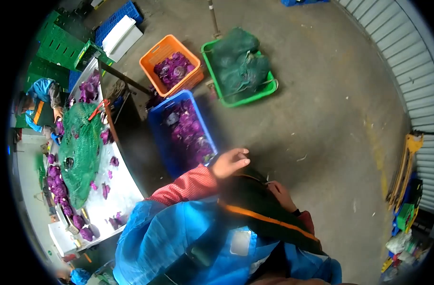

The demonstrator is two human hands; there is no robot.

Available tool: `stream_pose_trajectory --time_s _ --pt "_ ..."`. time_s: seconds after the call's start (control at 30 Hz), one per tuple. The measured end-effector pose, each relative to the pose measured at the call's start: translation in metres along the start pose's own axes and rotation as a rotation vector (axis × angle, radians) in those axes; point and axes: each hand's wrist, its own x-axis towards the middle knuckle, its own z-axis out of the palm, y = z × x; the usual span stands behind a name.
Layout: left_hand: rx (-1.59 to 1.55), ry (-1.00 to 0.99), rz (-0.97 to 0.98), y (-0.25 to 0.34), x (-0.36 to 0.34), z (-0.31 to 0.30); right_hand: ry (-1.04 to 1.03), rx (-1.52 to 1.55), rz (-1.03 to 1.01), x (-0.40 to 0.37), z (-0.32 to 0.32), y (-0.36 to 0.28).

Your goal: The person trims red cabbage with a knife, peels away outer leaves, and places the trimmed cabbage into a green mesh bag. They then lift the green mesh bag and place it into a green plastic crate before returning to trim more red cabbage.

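My left hand, in a red dotted sleeve, is held out in front of my body with its fingers loosely bent and apart, nothing in them. It is just beyond the near corner of a blue crate of purple cabbage leaves. My right hand is low beside my dark apron with the orange stripe. The apron partly covers its fingers, so its grip is hidden. A blue plastic garment covers my body.
On the left, a white-topped table carries purple cabbages and a green net; a co-worker handles cabbage there. An orange crate and a green tub with net bags stand ahead. A hand truck leans right.
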Motion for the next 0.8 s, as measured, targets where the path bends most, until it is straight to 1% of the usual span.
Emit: stream_pose_trajectory --time_s 0.07,0.1,0.13,0.23,0.33,0.37,0.4,0.47,0.5,0.53,0.57,0.6,0.63,0.67,0.7,0.73,0.8 --pt "-0.018 0.039 -0.027 0.025 0.046 0.006 0.024 0.000 0.042 0.005 -0.036 -0.045" --pt "-0.009 0.050 -0.060 0.045 0.063 0.007 0.104 -0.099 -0.103 0.022 -0.051 -0.023" --pt "0.085 0.100 -0.045 0.073 0.076 0.010 0.106 -0.069 -0.066 0.031 -0.066 -0.027" --pt "-0.053 0.142 -0.035 0.084 0.127 0.015 0.115 0.009 0.024 0.078 -0.122 -0.048" --pt "-0.070 0.270 -0.100 0.091 0.171 0.017 0.133 0.105 0.107 0.128 -0.183 -0.063" --pt "-0.020 0.328 -0.100 0.077 0.187 0.015 0.072 0.051 0.035 0.154 -0.211 -0.058" --pt "-0.081 0.403 -0.110 0.072 0.200 0.014 0.059 -0.042 -0.088 0.176 -0.235 -0.068" --pt "-0.221 0.636 -0.075 0.032 0.226 0.019 0.019 -0.218 -0.342 0.222 -0.276 -0.100" --pt "-0.282 0.741 -0.141 0.033 0.233 0.026 0.022 -0.322 -0.311 0.234 -0.291 -0.133" --pt "-0.341 0.844 -0.207 0.035 0.239 0.032 -0.004 -0.320 -0.300 0.260 -0.306 -0.143" --pt "-0.355 0.884 -0.190 0.019 0.246 0.040 -0.040 -0.443 -0.316 0.283 -0.322 -0.158" --pt "-0.351 0.902 -0.218 0.023 0.248 0.046 -0.073 -0.572 -0.329 0.305 -0.334 -0.180" --pt "-0.348 0.919 -0.238 0.034 0.253 0.049 -0.105 -0.607 -0.341 0.330 -0.342 -0.198" --pt "-0.344 0.936 -0.257 0.046 0.261 0.050 -0.136 -0.641 -0.355 0.355 -0.345 -0.214" --pt "-0.533 0.990 -0.250 0.080 0.269 0.049 -0.169 -0.673 -0.370 0.378 -0.345 -0.228" --pt "-0.507 1.088 -0.202 0.068 0.279 0.047 -0.175 -0.702 -0.421 0.400 -0.341 -0.240" --pt "-0.529 1.151 -0.207 0.055 0.299 0.036 -0.189 -0.759 -0.526 0.443 -0.328 -0.258"
